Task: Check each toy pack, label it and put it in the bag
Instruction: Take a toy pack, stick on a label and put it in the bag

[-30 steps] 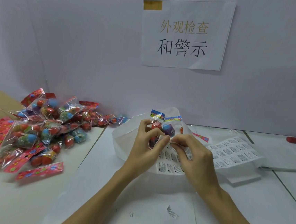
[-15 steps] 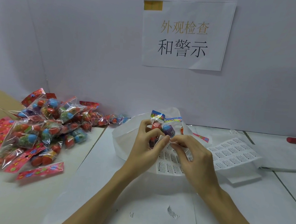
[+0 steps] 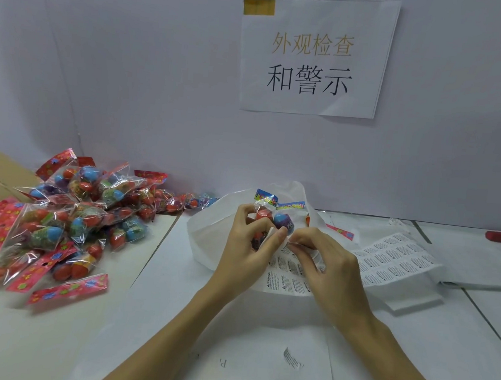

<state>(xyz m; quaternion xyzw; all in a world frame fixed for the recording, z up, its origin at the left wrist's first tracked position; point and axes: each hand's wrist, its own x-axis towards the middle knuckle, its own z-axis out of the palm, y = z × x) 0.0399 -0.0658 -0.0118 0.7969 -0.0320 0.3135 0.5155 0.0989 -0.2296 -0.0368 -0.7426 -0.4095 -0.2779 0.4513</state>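
White tabletop (image 3: pixel 166 350) carries a heap of unchecked toy packs (image 3: pixel 65 224) at its left edge and an open white bag (image 3: pixel 208 234) near the back middle. Labelling seems the step in hand: over the bag, the left hand (image 3: pixel 246 250) grips one toy pack (image 3: pixel 271 216), while the right hand (image 3: pixel 325 261) pinches a label (image 3: pixel 278 238) at the label sheet (image 3: pixel 287 276). Next, the label wants pressing flat onto the pack.

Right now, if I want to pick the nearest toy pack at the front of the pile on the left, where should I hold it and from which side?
Pinch the nearest toy pack by its flat pink header strip, coming from above on the near side. The strip lies flat on the white table, clear of the pile, while the clear film behind it looks crinkled and slippery.
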